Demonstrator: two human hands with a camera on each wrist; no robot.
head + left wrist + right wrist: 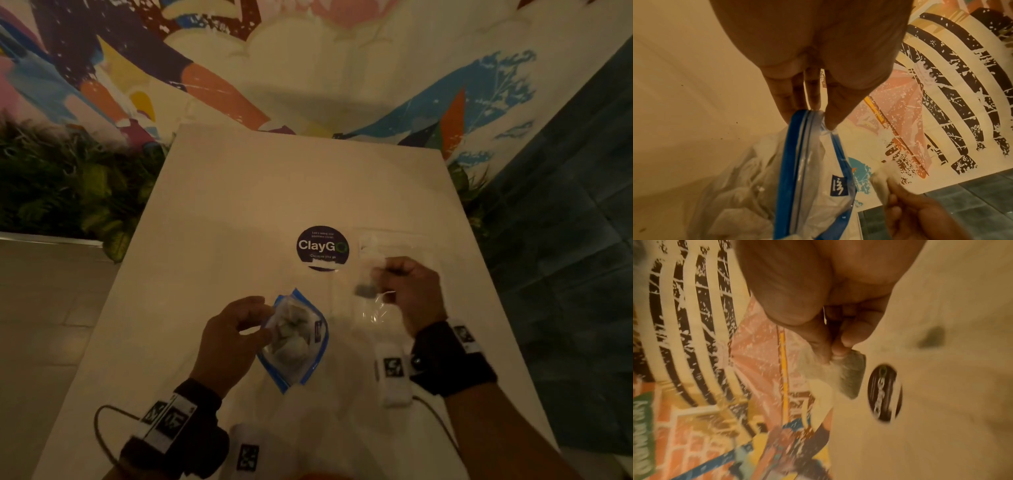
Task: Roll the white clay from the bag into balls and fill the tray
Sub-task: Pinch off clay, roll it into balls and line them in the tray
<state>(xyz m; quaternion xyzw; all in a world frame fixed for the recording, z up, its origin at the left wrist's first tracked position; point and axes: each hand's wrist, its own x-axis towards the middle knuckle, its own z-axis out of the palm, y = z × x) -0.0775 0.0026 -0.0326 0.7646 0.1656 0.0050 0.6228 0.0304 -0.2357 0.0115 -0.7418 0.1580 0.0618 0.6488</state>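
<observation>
A person's two hands work over a white worktop [239, 192]. The left hand [230, 337] pinches, between thumb and fingers [835, 105], the blue zip edge of one clear plastic bag [295, 339], which holds several pale lumps of white clay [289, 337] (too crumpled together to count) and lies just right of that hand. The right hand [409, 291], raised over the worktop and well apart from the left, is curled with thumb and fingertips [846, 339] nipping one small grey-looking piece [851, 374], blurred; a wisp of thin clear plastic [375, 310] hangs below it. Just beyond the right hand lies one clear tray [380, 245], its outline faint; its compartments cannot be made out. One round dark sticker [322, 247] reading "ClayGo" sits on the worktop beyond and between the hands. Each wrist wears one black strap with white marker tags. A painted mural [342, 68] and green foliage [61, 192] lie past the far edge.
</observation>
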